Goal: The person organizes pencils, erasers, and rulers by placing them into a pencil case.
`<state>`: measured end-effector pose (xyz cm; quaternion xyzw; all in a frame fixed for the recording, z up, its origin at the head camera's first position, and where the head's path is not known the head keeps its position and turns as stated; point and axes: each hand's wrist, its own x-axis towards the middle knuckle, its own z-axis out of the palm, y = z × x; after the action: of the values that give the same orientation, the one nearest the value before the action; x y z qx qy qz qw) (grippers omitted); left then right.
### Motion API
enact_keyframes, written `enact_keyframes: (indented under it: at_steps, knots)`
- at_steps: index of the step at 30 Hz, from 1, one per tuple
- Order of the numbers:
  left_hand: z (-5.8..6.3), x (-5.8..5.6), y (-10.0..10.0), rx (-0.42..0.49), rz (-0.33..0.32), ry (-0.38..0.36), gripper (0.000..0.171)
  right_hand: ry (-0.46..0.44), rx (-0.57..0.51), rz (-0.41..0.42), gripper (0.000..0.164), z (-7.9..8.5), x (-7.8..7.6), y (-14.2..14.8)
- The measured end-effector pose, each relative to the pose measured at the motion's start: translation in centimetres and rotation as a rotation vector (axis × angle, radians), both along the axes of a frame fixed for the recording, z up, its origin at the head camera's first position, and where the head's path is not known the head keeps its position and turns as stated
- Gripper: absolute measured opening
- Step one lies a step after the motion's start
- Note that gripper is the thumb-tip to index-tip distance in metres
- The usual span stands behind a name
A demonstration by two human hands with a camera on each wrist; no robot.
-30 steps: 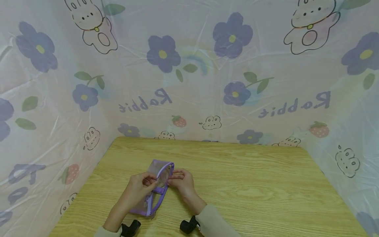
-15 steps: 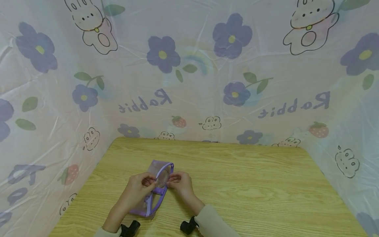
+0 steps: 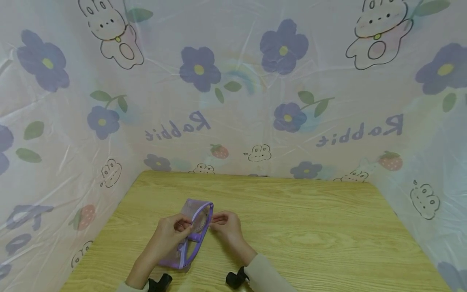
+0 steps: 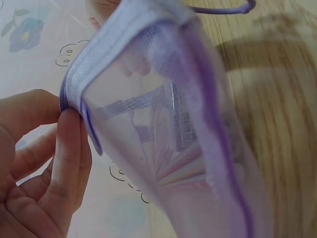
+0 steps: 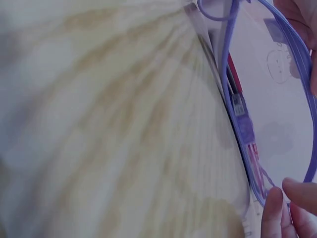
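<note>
A see-through mesh pencil case (image 3: 170, 263) with purple trim lies slanted on the table, its zipped mouth spread apart. My left hand (image 3: 173, 233) pinches the near-left edge of that mouth between thumb and fingers; the left wrist view shows this grip on the trim (image 4: 74, 89). On the opposite side, my right hand (image 3: 228, 229) has thumb and fingertips together at the purple rim, and the right wrist view puts them at the rim's lower corner (image 5: 277, 201). Slender items (image 5: 237, 94), red, black and pink, lie inside; the mesh blurs them.
Wood-grain table (image 3: 310, 227) extends on all sides of the case. A pale printed curtain (image 3: 240, 101) with flowers and rabbits surrounds its back and sides. Black wrist-worn devices (image 3: 235, 278) sit near both cuffs.
My right hand has shifted slightly to the right, and the right rim of the mouth has come outward with it. The left hand keeps its pinch in place.
</note>
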<state>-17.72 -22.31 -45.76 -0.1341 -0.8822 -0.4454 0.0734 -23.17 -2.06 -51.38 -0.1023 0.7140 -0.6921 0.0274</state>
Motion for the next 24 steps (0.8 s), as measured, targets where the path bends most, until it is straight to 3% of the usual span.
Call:
enact_keyframes:
  at_steps: [15,24]
  knots:
    - [0.0,-0.1,0.4,-0.005,-0.004,0.013,0.009,-0.046,-0.078,-0.013,0.027,1.3,-0.6,3.7]
    - [0.0,-0.1,1.3,0.000,0.006,-0.004,0.008,-0.088,-0.126,-0.064,0.031,2.2,-0.9,6.6]
